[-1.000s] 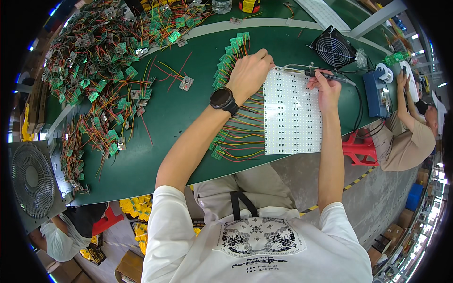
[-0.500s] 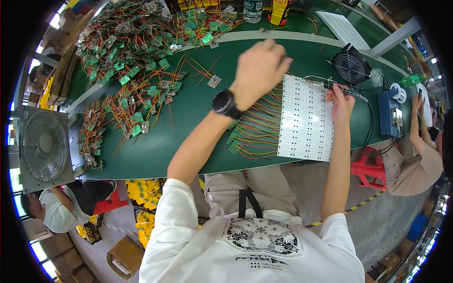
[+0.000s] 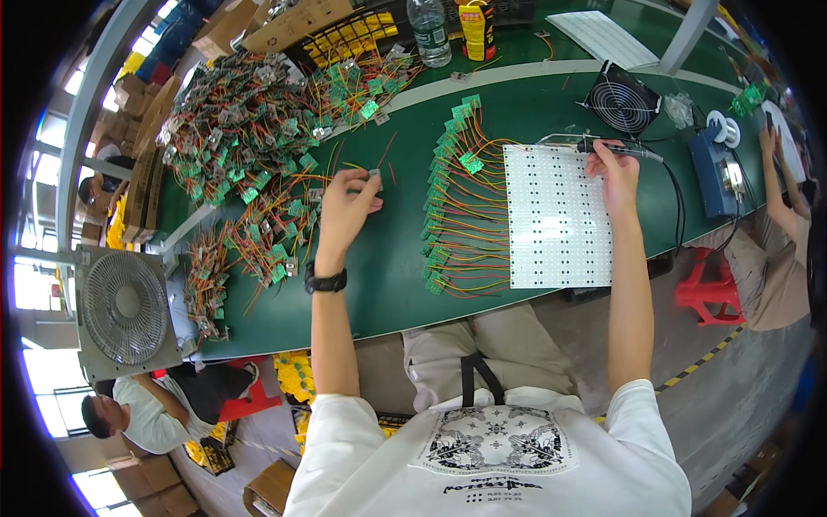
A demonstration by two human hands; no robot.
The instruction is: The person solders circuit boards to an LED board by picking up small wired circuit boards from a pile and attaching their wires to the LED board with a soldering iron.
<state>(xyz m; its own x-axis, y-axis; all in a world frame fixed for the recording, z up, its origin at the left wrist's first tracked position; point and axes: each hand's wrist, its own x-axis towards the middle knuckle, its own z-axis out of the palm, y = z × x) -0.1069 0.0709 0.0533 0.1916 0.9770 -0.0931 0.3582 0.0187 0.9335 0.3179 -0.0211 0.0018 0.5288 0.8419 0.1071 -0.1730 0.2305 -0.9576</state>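
My left hand [image 3: 349, 207] pinches a small wired circuit board [image 3: 376, 175] over the table, beside the loose wired boards. In my right hand [image 3: 616, 177] is a soldering iron [image 3: 633, 151], held over the top right corner of a white perforated panel [image 3: 560, 233] with rows of dark dots. Red and yellow wires [image 3: 474, 233] run from the panel's left edge to a column of small green circuit boards [image 3: 435, 198]. One green board [image 3: 471, 163] lies out of line, nearer the panel.
A big heap of wired boards [image 3: 241, 129] fills the back left. Behind stand a water bottle [image 3: 429, 34] and a yellow-black can [image 3: 476, 30]. A small black fan [image 3: 622, 105], solder spool [image 3: 724, 129] and blue soldering station [image 3: 713, 181] are at right. A large fan [image 3: 127, 302] stands left.
My left hand has moved left from above the panel's wires to the loose boards and grasped one. My right hand stays at the panel with the soldering iron. The view has shifted slightly.
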